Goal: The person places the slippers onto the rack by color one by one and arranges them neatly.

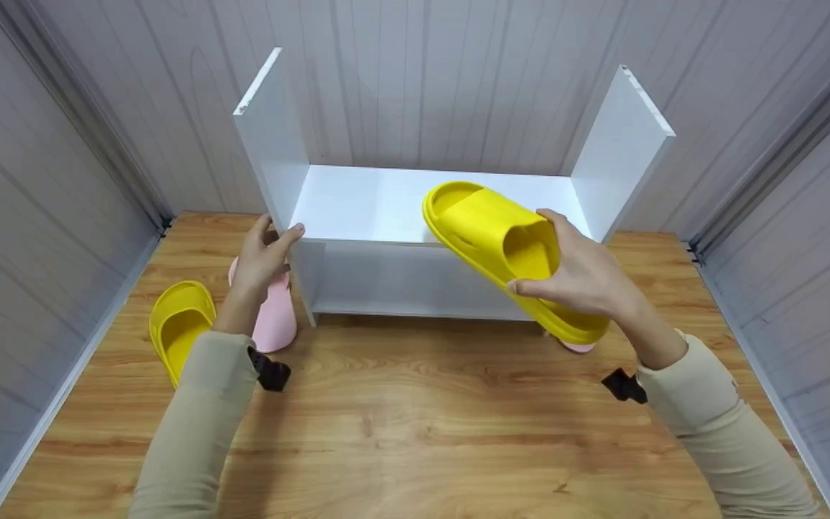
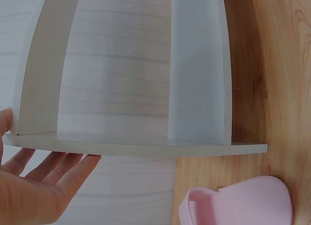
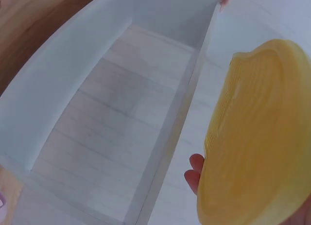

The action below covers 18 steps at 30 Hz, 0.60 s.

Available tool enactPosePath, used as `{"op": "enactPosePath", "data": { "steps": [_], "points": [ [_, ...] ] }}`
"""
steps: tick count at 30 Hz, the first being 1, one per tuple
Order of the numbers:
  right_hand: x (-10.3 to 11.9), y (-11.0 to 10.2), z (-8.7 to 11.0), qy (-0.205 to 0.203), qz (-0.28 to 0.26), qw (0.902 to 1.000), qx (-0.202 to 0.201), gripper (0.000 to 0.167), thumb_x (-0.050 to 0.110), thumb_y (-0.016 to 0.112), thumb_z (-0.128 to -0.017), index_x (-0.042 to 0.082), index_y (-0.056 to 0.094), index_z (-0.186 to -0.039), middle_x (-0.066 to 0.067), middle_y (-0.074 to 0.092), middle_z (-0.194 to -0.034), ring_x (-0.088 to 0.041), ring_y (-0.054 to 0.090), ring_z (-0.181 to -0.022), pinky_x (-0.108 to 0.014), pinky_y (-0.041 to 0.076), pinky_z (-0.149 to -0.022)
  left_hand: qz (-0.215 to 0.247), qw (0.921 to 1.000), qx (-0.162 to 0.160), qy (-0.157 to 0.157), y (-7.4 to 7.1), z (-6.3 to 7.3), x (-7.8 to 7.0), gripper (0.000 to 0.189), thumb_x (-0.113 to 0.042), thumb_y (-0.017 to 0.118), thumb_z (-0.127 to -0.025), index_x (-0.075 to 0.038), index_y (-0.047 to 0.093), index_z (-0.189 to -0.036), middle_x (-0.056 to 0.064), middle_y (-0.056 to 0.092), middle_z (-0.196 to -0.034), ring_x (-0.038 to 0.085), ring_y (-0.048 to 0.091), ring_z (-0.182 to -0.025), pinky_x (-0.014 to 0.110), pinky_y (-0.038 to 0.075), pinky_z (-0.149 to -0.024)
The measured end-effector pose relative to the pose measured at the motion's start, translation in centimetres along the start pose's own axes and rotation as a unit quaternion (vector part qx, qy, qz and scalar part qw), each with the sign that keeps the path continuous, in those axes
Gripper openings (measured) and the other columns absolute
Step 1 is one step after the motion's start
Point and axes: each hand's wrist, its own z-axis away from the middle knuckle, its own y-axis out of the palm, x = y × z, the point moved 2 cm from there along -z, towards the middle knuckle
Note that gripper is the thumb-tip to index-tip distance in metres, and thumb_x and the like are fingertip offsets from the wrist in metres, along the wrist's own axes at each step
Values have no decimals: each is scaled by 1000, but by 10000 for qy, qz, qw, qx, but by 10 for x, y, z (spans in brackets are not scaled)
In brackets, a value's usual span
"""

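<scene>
My right hand [image 1: 584, 270] grips a yellow slipper [image 1: 490, 220] by its side, thumb on the near edge and fingers on the far one. The slipper is tilted, toe up to the left, in front of the upper board of a white shelf [image 1: 386, 202]. Its ribbed yellow sole [image 3: 257, 132] fills the right side of the right wrist view. At the shelf's left side panel [image 2: 146, 149], my left hand [image 1: 262, 256] pinches the edge, with its thumb on the inner side and fingers against the outer face.
On the wooden floor [image 1: 415, 418], left of the shelf, lie another yellow slipper [image 1: 180, 321] and a pink slipper [image 1: 275, 321], partly behind my left arm. A bit of pink [image 1: 579, 347] shows under the held slipper. Panelled walls [image 1: 443, 79] enclose the back and both sides.
</scene>
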Motion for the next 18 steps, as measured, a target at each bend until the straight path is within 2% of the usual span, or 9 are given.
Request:
{"op": "enactPosePath", "data": {
  "steps": [4, 10, 18],
  "points": [
    [-4, -1, -15, 487, 48, 9987, -118, 99, 54, 67, -66, 6, 18, -137, -8, 50, -107, -23, 49, -86, -40, 42, -70, -64, 10000, -5, -33, -1, 0, 0, 60, -25, 56, -87, -5, 28, -136, 24, 36, -127, 33, 38, -114, 51, 37, -85],
    [-9, 1, -34, 1101, 446, 9929, -88, 103, 64, 61, -64, 4, 16, -136, -13, 46, -113, -28, 47, -88, -44, 40, -72, -194, 9997, 3, -140, -1, 1, -1, 62, -28, 55, -87, -8, 26, -138, 24, 34, -129, 33, 37, -115, 50, 37, -86],
    [-11, 0, -50, 1456, 897, 9852, -121, 105, 70, 57, -62, 3, 20, -135, -17, 45, -114, -34, 47, -89, -45, 39, -72, -201, 9997, 48, -108, 0, 1, -1, 61, -28, 55, -87, -7, 27, -137, 23, 35, -128, 33, 36, -115, 49, 38, -86]
  ]
}}
